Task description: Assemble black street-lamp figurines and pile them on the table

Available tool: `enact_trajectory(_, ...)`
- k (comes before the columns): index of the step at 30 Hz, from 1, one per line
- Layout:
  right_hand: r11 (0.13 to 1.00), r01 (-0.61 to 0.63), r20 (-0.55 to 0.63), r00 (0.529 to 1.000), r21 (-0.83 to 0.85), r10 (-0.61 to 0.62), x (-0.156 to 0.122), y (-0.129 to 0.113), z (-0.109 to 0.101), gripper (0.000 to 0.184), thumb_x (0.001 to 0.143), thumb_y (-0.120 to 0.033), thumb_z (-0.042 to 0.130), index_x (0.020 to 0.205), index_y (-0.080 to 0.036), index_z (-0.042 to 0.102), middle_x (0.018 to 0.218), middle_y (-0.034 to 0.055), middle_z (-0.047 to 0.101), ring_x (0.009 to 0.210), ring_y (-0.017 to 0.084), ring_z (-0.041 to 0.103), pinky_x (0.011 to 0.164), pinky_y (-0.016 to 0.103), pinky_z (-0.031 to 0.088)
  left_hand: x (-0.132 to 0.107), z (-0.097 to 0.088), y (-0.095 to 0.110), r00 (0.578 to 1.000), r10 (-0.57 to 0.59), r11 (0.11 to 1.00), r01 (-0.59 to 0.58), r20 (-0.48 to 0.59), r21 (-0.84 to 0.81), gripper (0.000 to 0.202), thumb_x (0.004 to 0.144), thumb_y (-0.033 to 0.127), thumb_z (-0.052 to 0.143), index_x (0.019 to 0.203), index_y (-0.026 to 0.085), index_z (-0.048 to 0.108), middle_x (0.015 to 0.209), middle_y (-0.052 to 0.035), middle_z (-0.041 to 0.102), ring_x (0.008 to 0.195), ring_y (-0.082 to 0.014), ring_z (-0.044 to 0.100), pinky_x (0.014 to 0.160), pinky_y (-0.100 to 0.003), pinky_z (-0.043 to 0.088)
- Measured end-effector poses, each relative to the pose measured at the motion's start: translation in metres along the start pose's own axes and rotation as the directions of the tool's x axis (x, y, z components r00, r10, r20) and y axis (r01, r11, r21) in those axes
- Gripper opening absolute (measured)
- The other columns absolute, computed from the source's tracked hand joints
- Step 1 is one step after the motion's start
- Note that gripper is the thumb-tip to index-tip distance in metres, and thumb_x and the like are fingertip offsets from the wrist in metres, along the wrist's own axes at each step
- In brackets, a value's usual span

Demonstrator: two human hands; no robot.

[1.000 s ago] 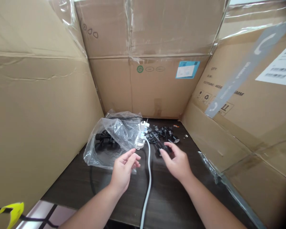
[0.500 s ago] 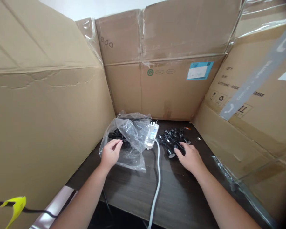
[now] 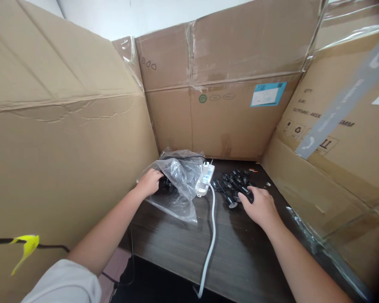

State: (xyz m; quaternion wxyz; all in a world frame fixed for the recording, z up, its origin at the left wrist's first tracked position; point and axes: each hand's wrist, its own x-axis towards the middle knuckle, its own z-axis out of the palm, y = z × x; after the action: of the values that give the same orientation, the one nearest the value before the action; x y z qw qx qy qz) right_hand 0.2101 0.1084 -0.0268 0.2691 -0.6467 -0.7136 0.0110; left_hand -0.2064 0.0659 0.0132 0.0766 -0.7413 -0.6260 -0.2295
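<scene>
My left hand (image 3: 150,181) reaches into the opening of a crumpled clear plastic bag (image 3: 180,179) and its fingers curl round black parts (image 3: 164,184) inside. My right hand (image 3: 259,205) lies on the dark table (image 3: 240,256), fingers spread and touching the near edge of a pile of small black connectors (image 3: 234,185). Between the two hands sits a white power strip (image 3: 206,180) with a white plug in it; its white cable (image 3: 210,242) runs toward me and off the table edge.
Tall cardboard boxes wall the table on the left (image 3: 60,139), back (image 3: 227,88) and right (image 3: 337,126). A yellow tag (image 3: 24,248) on a black cord hangs at the lower left. A black cable (image 3: 131,252) drops over the table's near edge.
The view has tilted up and closed in. My left hand went from above the table into the bag's mouth. My right hand slid forward onto the black connector pile.
</scene>
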Motion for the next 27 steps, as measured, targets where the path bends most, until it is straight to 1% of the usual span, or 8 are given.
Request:
enact_trajectory(5, 0.998, 0.017, -0.052, 0.999, 0.066, -0.014, 0.0, -0.002, -0.003, 0.049, 0.082, -0.042, 0.06, 0.115, -0.007, 0.066, 0.111, 0.0212, 0.064, 0.108, 0.035, 0.06, 0.099, 0.045, 0.046, 0.004, -0.002, -0.002, 0.998, 0.026, 0.995, -0.031, 0.052, 0.092, 0.036, 0.072, 0.003, 0.054, 0.092, 0.022, 0.076, 0.092, -0.008, 0.072, 0.093, -0.0249, 0.059, 0.087, -0.038, 0.05)
enact_trajectory(11, 0.991, 0.063, -0.123, 0.991, 0.12, -0.048, 0.0, -0.002, -0.002, 0.047, 0.081, -0.041, 0.059, 0.111, -0.006, 0.068, 0.107, 0.0208, 0.066, 0.105, 0.034, 0.061, 0.097, 0.046, 0.048, -0.006, -0.019, -0.001, 0.996, 0.081, 0.991, -0.076, -0.042, 0.114, 0.024, 0.08, 0.01, 0.052, 0.087, 0.018, 0.074, 0.093, -0.012, 0.069, 0.093, -0.0282, 0.056, 0.085, -0.043, 0.049)
enact_trajectory(19, 0.981, 0.106, -0.154, 0.985, 0.165, -0.08, -0.003, -0.004, -0.002, 0.046, 0.079, -0.044, 0.057, 0.105, -0.008, 0.069, 0.104, 0.0199, 0.066, 0.102, 0.033, 0.062, 0.096, 0.047, 0.048, -0.054, -0.036, 0.017, 0.966, 0.155, 0.985, -0.167, -0.205, -0.044, 0.019, 0.085, 0.015, 0.05, 0.085, 0.017, 0.068, 0.09, -0.0101, 0.068, 0.093, -0.0235, 0.057, 0.088, -0.041, 0.048)
enact_trajectory(21, 0.976, 0.121, -0.168, 0.982, 0.181, -0.091, -0.004, -0.005, -0.003, 0.045, 0.079, -0.046, 0.056, 0.101, -0.01, 0.07, 0.103, 0.019, 0.067, 0.101, 0.033, 0.063, 0.094, 0.047, 0.049, -0.068, -0.034, 0.028, 0.967, 0.105, 0.969, -0.152, -0.231, -0.196, 0.015, 0.086, 0.018, 0.053, 0.083, 0.017, 0.068, 0.088, -0.0094, 0.067, 0.089, -0.0222, 0.059, 0.084, -0.039, 0.05)
enact_trajectory(22, 0.973, 0.133, -0.178, 0.979, 0.19, -0.1, -0.004, -0.005, -0.003, 0.045, 0.079, -0.047, 0.056, 0.1, -0.01, 0.07, 0.102, 0.0186, 0.067, 0.101, 0.032, 0.063, 0.094, 0.047, 0.049, -0.075, -0.033, 0.034, 0.973, 0.042, 0.933, -0.12, -0.227, -0.338, 0.013, 0.085, 0.021, 0.056, 0.082, 0.016, 0.068, 0.087, -0.009, 0.067, 0.087, -0.0217, 0.06, 0.081, -0.038, 0.051)
enact_trajectory(23, 0.968, 0.148, -0.188, 0.976, 0.201, -0.11, -0.005, -0.006, -0.004, 0.044, 0.079, -0.047, 0.055, 0.099, -0.011, 0.07, 0.101, 0.0182, 0.067, 0.1, 0.032, 0.063, 0.093, 0.047, 0.05, -0.081, -0.032, 0.043, 0.978, -0.035, 0.856, -0.076, -0.205, -0.511, 0.011, 0.083, 0.023, 0.06, 0.081, 0.016, 0.067, 0.085, -0.0086, 0.067, 0.083, -0.0213, 0.061, 0.078, -0.037, 0.051)
enact_trajectory(25, 0.955, 0.181, -0.21, 0.969, 0.233, -0.132, -0.007, -0.01, -0.006, 0.043, 0.079, -0.048, 0.055, 0.097, -0.012, 0.069, 0.1, 0.0172, 0.067, 0.098, 0.031, 0.064, 0.092, 0.046, 0.05, -0.089, -0.03, 0.063, 0.979, -0.184, 0.568, 0.038, -0.082, -0.822, 0.013, 0.079, 0.027, 0.067, 0.081, 0.015, 0.068, 0.082, -0.008, 0.067, 0.077, -0.021, 0.063, 0.073, -0.036, 0.053)
enact_trajectory(27, 0.936, 0.219, -0.228, 0.961, 0.275, -0.158, -0.01, -0.015, -0.008, 0.04, 0.081, -0.047, 0.054, 0.097, -0.013, 0.068, 0.101, 0.0159, 0.067, 0.096, 0.03, 0.064, 0.09, 0.044, 0.052, -0.091, -0.029, 0.086, 0.973, -0.225, 0.275, 0.113, 0.051, -0.955, 0.018, 0.073, 0.029, 0.073, 0.08, 0.013, 0.069, 0.078, -0.0075, 0.067, 0.073, -0.021, 0.063, 0.071, -0.037, 0.053)
